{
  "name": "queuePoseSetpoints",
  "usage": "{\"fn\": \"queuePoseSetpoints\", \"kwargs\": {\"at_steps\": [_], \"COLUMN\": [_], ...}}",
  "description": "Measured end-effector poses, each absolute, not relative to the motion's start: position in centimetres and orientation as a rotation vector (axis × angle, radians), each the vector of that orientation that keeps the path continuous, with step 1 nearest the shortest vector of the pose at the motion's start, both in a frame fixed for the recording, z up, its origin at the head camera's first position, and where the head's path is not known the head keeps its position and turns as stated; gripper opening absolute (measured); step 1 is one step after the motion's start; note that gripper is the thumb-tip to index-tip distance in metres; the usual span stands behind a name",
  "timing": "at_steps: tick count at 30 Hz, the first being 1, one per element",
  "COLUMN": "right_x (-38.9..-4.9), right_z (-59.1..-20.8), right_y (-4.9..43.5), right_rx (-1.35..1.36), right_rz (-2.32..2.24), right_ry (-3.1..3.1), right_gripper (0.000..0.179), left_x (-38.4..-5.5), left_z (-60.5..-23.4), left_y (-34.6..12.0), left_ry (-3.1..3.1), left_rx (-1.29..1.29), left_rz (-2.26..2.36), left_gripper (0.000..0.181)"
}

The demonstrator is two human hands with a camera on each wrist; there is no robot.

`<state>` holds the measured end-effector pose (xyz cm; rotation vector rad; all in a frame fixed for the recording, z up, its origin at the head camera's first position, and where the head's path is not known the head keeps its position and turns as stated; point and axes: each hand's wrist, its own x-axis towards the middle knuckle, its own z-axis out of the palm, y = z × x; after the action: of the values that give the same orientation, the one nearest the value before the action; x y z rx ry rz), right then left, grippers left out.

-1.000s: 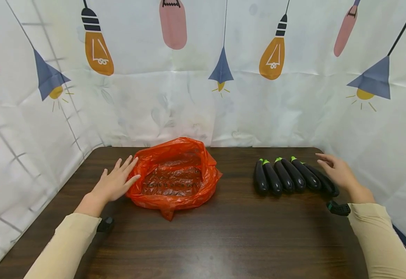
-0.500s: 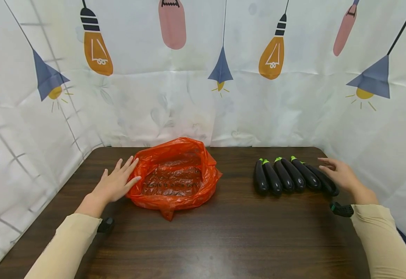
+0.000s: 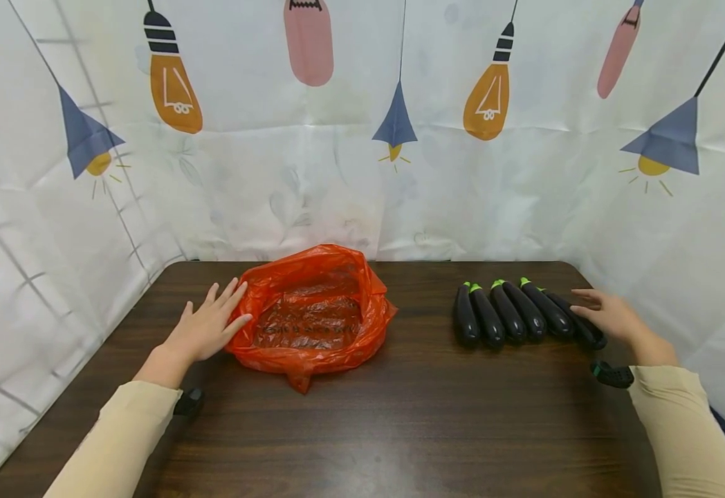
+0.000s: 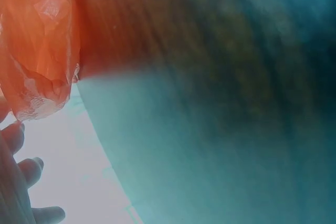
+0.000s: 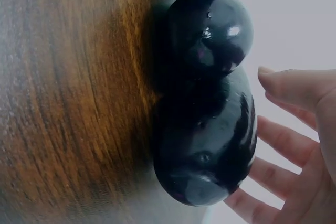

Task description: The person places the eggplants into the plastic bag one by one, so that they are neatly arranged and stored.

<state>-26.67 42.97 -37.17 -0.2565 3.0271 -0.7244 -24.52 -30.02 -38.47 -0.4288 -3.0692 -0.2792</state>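
An orange-red plastic bag (image 3: 313, 356) stands on the table with its mouth spread wide. My left hand (image 3: 203, 328) lies at the bag's left rim, fingers straight and spread; in the left wrist view its fingertips are right by the bag's orange film (image 4: 37, 51). On the right, several dark glossy eggplants (image 3: 487, 317) with green stem ends lie side by side in a row. My right hand (image 3: 618, 318) is beside the rightmost eggplant (image 3: 589, 332), its fingers loosely bent. In the right wrist view, the fingers reach along the far side of the nearest eggplant (image 5: 205, 150), thumb apart.
A dark wood-grain table (image 3: 400, 429) carries everything. White cloth (image 3: 337, 173) printed with lamps and bulbs hangs behind it and along both sides, close to the table's edges.
My right hand has shifted slightly right and toward me, lowering beside the rightmost eggplant. The left hand, bag and eggplants stay where they were.
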Motion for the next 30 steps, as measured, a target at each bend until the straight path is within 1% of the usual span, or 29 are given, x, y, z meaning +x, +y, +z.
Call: {"fn": "queuePoseSetpoints", "kwargs": {"at_steps": [10, 30], "right_x": [-26.57, -26.79], "right_z": [-37.86, -37.82], "right_y": [43.35, 43.00], "right_rx": [-0.239, -0.215], "right_rz": [-0.665, -0.689], "right_ry": [3.030, 3.016], "right_gripper": [0.054, 0.050], "left_x": [-24.71, -24.56], "left_z": [-38.29, -38.60], "left_y": [-30.04, -30.15], "left_ry": [-3.075, -3.088], "left_rx": [-0.423, -0.408], "left_rz": [-0.280, -0.310], "left_gripper": [0.077, 0.078]}}
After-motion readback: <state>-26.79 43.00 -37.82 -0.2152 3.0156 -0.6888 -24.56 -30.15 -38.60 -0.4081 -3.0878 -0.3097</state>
